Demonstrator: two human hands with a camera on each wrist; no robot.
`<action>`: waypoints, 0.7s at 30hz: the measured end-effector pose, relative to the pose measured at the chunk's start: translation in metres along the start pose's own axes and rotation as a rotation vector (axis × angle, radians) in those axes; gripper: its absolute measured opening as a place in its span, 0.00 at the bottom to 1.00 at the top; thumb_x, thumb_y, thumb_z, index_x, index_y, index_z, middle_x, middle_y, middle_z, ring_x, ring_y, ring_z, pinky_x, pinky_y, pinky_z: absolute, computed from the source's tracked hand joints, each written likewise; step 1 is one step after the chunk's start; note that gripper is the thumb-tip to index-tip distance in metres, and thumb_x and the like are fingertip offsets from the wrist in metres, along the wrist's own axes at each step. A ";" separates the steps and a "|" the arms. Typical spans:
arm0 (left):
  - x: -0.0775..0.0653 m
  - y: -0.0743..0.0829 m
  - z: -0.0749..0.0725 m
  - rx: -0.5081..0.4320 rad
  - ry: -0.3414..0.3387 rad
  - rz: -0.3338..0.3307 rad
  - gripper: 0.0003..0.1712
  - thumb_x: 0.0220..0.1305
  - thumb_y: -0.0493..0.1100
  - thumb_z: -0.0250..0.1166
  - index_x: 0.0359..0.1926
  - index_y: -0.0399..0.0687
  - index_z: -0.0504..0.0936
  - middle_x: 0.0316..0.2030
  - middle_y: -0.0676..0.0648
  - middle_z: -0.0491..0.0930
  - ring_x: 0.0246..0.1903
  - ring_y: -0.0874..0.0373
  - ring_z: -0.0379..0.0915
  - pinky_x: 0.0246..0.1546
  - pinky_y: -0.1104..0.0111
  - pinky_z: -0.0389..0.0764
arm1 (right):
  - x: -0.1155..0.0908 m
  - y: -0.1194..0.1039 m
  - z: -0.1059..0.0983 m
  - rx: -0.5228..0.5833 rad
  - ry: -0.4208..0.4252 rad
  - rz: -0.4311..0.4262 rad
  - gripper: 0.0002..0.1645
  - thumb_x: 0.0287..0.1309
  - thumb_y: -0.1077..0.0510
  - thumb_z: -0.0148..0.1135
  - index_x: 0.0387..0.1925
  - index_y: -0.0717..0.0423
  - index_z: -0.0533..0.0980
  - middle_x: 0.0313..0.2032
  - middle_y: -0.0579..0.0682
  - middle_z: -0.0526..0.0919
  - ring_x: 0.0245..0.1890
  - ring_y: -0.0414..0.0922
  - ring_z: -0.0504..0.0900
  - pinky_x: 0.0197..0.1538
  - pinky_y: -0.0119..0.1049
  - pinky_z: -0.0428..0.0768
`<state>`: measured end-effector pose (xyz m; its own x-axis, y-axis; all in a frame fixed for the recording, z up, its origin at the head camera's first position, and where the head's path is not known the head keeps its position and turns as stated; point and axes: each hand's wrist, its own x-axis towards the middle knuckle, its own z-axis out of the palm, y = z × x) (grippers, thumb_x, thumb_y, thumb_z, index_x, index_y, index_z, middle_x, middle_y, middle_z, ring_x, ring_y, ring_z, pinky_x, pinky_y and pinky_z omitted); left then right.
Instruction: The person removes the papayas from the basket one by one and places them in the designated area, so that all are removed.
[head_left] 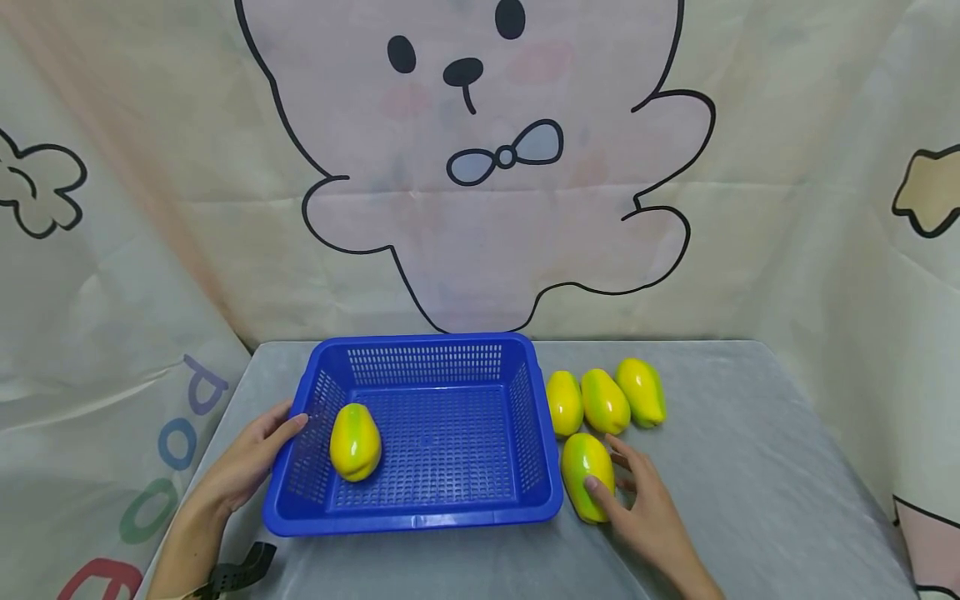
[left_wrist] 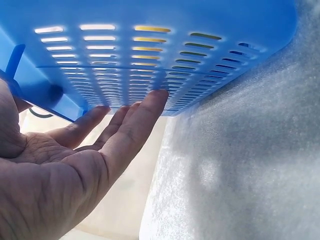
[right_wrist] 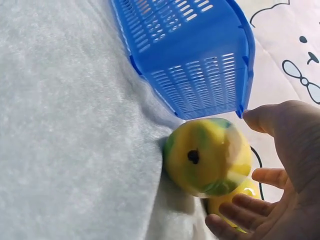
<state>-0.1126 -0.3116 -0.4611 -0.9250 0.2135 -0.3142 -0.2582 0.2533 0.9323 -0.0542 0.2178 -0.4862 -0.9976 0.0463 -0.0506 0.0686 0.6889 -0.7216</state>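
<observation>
A blue plastic basket [head_left: 427, 521] with slotted walls stands on the table, one yellow-green papaya [head_left: 356, 442] lying inside at its left. My left hand [head_left: 251, 458] holds the basket's left side, thumb over the rim; in the left wrist view its straight fingers [left_wrist: 135, 125] lie against the outer slotted wall. Just right of the basket is another papaya [head_left: 587, 477]. Around that fruit my right hand [head_left: 645, 508] is spread, thumb on the near side and fingers beyond it. The right wrist view shows the fingers [right_wrist: 245, 212] loosely parted beside the papaya [right_wrist: 207, 157], not closed on it.
Three more papayas, a left one [head_left: 564, 404], a middle one [head_left: 605, 402] and a right one [head_left: 641, 392], lie in a row behind the right hand. A grey cloth [head_left: 750, 467] covers the table. Behind hangs a printed curtain [head_left: 787, 167].
</observation>
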 end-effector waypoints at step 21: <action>-0.001 0.000 0.000 -0.020 -0.007 0.026 0.41 0.86 0.54 0.47 0.84 0.35 0.44 0.58 0.45 0.81 0.47 0.59 0.85 0.48 0.63 0.90 | 0.009 -0.022 -0.017 -0.053 0.169 -0.289 0.31 0.70 0.53 0.70 0.70 0.55 0.73 0.66 0.54 0.78 0.63 0.49 0.78 0.62 0.51 0.85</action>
<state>-0.1116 -0.3122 -0.4607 -0.9297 0.2259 -0.2909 -0.2396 0.2289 0.9435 -0.0648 0.2153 -0.4587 -0.9622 -0.0397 0.2693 -0.2125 0.7278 -0.6520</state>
